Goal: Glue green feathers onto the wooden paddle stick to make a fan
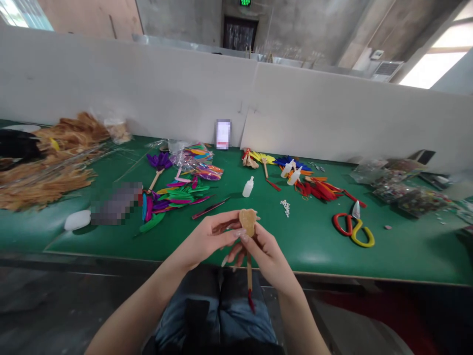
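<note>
In the head view, pinching the flat, tan, lobed plaque [247, 221] with both the left hand [219, 235] and the right hand [265, 250], held over the near middle of the smooth green surface [314, 251]. Note the slim wooden stick [249, 273] running toward the near side below, ending in a dark red tip [251, 301]. Cannot make out the join, hidden by the thumbs. Probably best to pinch lightly and evenly, low on the plaque, and guard against twisting the stick. Avoid knocking the small translucent white bottle [248, 188] on the far side or scattering the tiny white beads [286, 207] farther right.
</note>
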{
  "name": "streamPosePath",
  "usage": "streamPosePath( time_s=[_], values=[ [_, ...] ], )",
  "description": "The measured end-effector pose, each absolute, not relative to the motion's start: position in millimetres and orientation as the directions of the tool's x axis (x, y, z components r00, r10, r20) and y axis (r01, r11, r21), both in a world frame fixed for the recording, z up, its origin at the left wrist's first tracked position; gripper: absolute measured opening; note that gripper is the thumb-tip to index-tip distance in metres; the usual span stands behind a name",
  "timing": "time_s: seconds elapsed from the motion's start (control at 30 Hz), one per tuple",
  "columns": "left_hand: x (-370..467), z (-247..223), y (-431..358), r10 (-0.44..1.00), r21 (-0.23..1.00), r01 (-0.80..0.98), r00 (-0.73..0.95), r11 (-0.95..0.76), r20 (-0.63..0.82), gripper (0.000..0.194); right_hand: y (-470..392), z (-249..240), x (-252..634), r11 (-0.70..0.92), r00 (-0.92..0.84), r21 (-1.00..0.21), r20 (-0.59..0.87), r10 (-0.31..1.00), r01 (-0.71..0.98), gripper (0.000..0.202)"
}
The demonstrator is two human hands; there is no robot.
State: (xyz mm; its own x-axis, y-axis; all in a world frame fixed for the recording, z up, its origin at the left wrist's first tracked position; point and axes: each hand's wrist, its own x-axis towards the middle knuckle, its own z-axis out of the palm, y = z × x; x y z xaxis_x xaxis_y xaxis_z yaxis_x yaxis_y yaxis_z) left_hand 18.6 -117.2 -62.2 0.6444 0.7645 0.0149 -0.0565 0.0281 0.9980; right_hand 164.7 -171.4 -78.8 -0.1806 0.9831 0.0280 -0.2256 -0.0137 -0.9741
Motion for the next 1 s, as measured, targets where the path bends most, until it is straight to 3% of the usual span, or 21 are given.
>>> streamPosePath(
  time_s=[0.27,0.77,1.0],
  values=[
    [30,-59,-125,0.785,0.984,-0.152,0.619,0.094,0.021,0.036,-177,-77,160,0.068,-0.062,-0.989,0.077,0.995,-0.134,0.021],
    [45,-68,-129,0.885,0.991,-0.116,0.465,0.064,-0.002,0.036,-175,-81,156,0.036,0.028,-0.998,0.034,0.999,-0.054,0.025],
    [51,-70,-130,0.879,0.988,-0.116,0.476,0.104,-0.037,0.039,-176,-82,155,0.032,0.071,-0.998,0.029,0.997,-0.045,0.020]
  ],
)
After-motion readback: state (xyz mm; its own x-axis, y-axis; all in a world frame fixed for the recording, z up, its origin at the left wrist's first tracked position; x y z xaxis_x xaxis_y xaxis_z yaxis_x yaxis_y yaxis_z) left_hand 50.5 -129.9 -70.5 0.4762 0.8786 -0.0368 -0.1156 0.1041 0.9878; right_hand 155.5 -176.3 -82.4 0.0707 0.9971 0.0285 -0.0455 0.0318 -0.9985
